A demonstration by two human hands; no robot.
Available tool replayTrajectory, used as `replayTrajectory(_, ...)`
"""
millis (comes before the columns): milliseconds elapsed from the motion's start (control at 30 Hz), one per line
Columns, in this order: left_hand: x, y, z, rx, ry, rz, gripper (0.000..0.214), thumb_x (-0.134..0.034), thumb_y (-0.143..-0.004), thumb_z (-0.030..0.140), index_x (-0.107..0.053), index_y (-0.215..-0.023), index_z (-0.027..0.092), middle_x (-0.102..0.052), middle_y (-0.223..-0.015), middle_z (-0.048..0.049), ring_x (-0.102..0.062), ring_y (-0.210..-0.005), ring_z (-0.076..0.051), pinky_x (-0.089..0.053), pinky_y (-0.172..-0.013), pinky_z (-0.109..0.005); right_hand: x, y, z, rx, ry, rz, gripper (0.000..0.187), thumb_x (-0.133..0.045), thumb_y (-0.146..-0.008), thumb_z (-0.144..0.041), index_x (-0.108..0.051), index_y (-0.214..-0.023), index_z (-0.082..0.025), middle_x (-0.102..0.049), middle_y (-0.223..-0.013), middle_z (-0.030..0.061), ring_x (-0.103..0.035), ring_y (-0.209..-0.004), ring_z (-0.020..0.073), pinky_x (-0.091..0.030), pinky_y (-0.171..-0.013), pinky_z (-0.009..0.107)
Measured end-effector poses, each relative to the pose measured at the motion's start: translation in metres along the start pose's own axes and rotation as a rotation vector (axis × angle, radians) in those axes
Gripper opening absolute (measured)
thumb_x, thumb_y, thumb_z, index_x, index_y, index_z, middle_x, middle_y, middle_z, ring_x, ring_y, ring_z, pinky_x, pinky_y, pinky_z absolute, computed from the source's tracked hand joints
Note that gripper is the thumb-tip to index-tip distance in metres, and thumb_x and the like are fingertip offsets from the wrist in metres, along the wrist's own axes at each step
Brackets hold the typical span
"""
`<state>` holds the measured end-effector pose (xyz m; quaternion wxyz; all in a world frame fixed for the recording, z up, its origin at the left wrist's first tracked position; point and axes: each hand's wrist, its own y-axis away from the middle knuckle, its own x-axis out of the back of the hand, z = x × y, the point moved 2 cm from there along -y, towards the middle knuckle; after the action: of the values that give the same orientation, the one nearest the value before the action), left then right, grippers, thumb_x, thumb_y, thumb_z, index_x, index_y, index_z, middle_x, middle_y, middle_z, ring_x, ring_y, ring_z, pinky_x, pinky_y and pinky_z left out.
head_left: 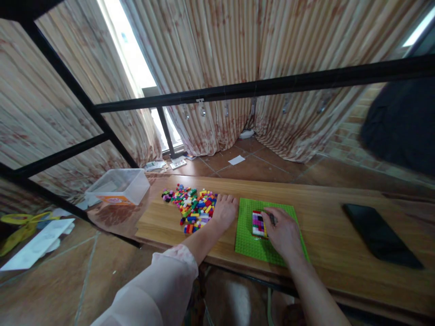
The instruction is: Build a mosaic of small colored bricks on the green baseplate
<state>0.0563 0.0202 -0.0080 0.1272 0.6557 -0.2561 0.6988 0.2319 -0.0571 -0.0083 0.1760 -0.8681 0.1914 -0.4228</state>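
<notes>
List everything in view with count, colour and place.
Table: one, brown wood, foreground
Baseplate: one, green, on table
Brick build: one, multicoloured, on baseplate
Loose bricks: many, mixed colours, left of baseplate
Slab: one, black, table's right side
Box: one, clear with orange label, left of loose bricks
Curtains: several, patterned beige, background
Frame: one, black, before curtains
Floor: one, brown tiled, around table
Sheets: several, white, on floor
Unclear item: one, yellow, far left
Bulky object: one, dark, far right
Left hand: one, beside loose bricks
Right hand: one, at brick build
</notes>
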Motion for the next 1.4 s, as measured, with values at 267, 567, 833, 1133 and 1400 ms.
replayTrajectory(267,0.009,0.027,-0.017,-0.017,-0.13,0.006,0.023,-0.041,-0.089,0.007,-0.062,-0.094,0.013,-0.063,-0.097,-0.0108,-0.055,-0.1,-0.025,-0.026,-0.107,-0.055,0.001,0.001,0.001,0.014,0.0,0.017,0.034,-0.044,-0.089,-0.041,-0.068,-0.091,-0.017,-0.071,-0.096,0.0108,-0.064,-0.087,0.0241,-0.049,-0.083,0.039)
replayTrajectory(567,0.03,0.067,-0.012,0.134,0.077,0.182,0.024,-0.047,-0.09,0.019,-0.06,-0.11,0.023,-0.058,-0.126,-0.0071,-0.05,-0.115,-0.024,-0.026,-0.11,-0.053,0.002,0.001,0.001,0.013,-0.006,0.053,0.035,-0.042,-0.088,-0.041,-0.068,-0.091,-0.018,-0.07,-0.093,0.0116,-0.063,-0.087,0.0253,-0.049,-0.083,0.041)
replayTrajectory(833,0.047,0.154,-0.042,0.655,0.385,0.487,0.027,-0.048,-0.087,0.022,-0.059,-0.112,0.02,-0.059,-0.122,-0.0098,-0.053,-0.116,-0.023,-0.042,-0.103,-0.041,-0.002,0.002,0.007,0.003,0.045,0.052,0.039,-0.042,-0.088,-0.043,-0.068,-0.094,-0.015,-0.069,-0.096,0.0136,-0.061,-0.089,0.0259,-0.048,-0.083,0.041)
replayTrajectory(1133,0.049,0.176,-0.064,0.841,0.41,0.245,0.037,-0.053,-0.08,0.015,-0.058,-0.116,0.011,-0.065,-0.11,-0.013,-0.058,-0.107,-0.024,-0.046,-0.095,-0.037,-0.011,0.002,0.002,0.032,0.002,0.022,0.041,-0.042,-0.087,-0.049,-0.069,-0.09,-0.017,-0.068,-0.096,0.0128,-0.061,-0.092,0.0264,-0.047,-0.086,0.043)
replayTrajectory(1400,0.04,0.165,-0.067,0.672,0.357,0.176,0.035,-0.057,-0.077,0.013,-0.063,-0.111,0.019,-0.063,-0.114,-0.0086,-0.054,-0.111,-0.023,-0.042,-0.098,-0.036,-0.015,0.003,-0.006,0.074,-0.144,0.047,0.04,-0.048,-0.085,-0.051,-0.069,-0.09,-0.018,-0.069,-0.1,0.0113,-0.062,-0.095,0.0249,-0.048,-0.089,0.042)
